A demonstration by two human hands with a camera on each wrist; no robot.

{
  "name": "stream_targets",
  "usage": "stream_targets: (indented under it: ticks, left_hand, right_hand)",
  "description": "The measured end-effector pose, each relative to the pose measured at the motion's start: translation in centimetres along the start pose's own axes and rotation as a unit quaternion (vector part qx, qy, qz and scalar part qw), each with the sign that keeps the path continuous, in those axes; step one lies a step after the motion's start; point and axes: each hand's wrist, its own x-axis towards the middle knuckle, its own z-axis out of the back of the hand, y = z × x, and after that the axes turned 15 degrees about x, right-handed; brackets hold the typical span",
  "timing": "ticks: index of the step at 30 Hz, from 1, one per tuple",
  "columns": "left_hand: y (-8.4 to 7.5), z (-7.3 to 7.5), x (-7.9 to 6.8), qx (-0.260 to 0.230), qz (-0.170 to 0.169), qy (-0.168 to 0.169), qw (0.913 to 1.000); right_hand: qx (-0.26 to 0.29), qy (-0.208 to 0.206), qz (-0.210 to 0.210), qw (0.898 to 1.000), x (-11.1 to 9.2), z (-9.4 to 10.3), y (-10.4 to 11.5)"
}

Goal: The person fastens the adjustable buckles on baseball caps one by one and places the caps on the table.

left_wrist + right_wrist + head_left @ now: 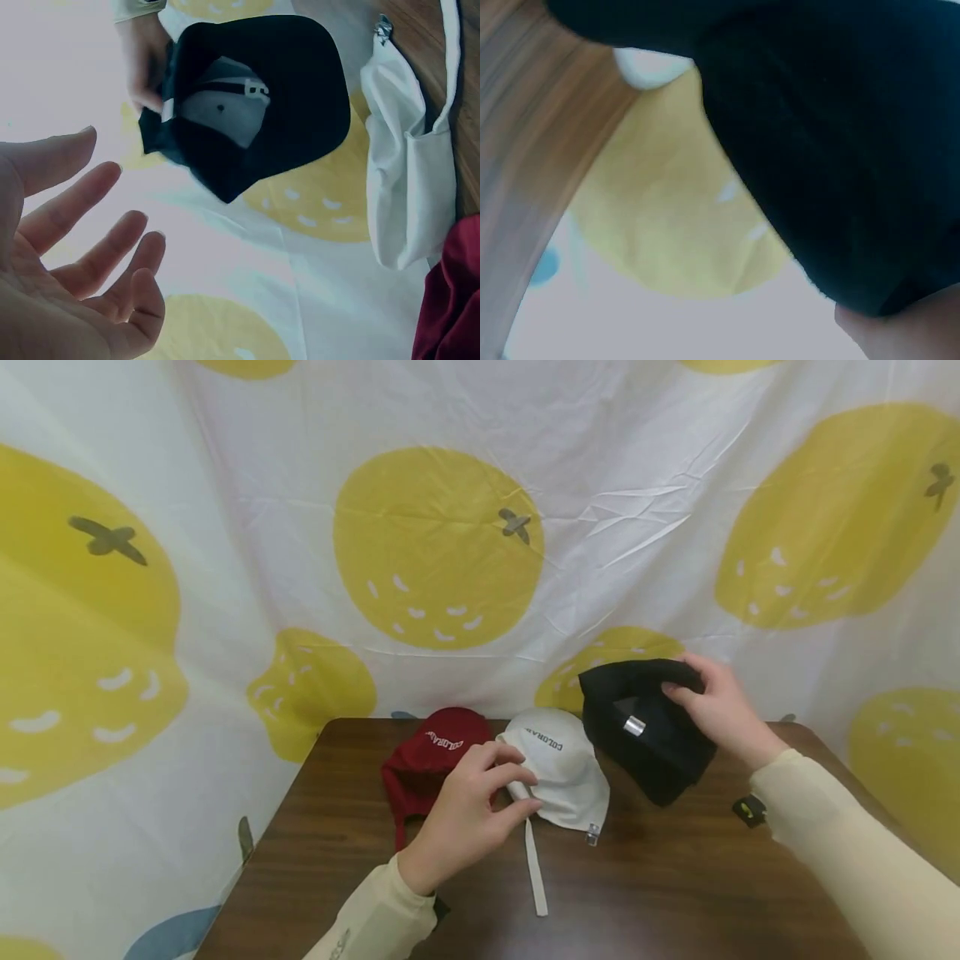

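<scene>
My right hand (716,706) pinches the edge of a black cap (663,756) and holds it up above the right side of the table. Its hollow inside, a strap with a metal buckle (256,90) and the brim (311,90) show in the left wrist view. My left hand (472,802) is in the air with its fingers loosely bent and nothing between them. In the head view it overlaps the white cap (573,777), whose pale strap (536,868) trails toward the front. Left of that lies a dark red cap (438,743), partly hidden by the left hand.
The caps lie toward the back of a brown wooden table (637,885). Behind hangs a white cloth (600,435) printed with yellow fruit. A small black item (748,810) with a yellow mark shows beside the right sleeve (847,835).
</scene>
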Motion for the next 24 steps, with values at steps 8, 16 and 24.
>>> stream_targets:
  ticks: [8, 16, 24]
  left_hand:
    - [0.4, -0.5, -0.4, 0.021, 0.011, 0.016, 0.9996]
    - [0.5, -0.6, -0.4, 0.021, 0.021, 0.031, 0.9991]
    - [0.6, -0.9, -0.6, 0.022, 0.032, 0.045, 0.9983]
  right_hand:
    - [-0.105, 0.007, 0.039, 0.994, -0.5, 1.3, -5.4]
    - [-0.135, 0.016, 0.042, 0.99, -1.7, 2.4, -9.6]
    - [-0.156, 0.069, 0.038, 0.985, -3.7, 1.3, -12.7]
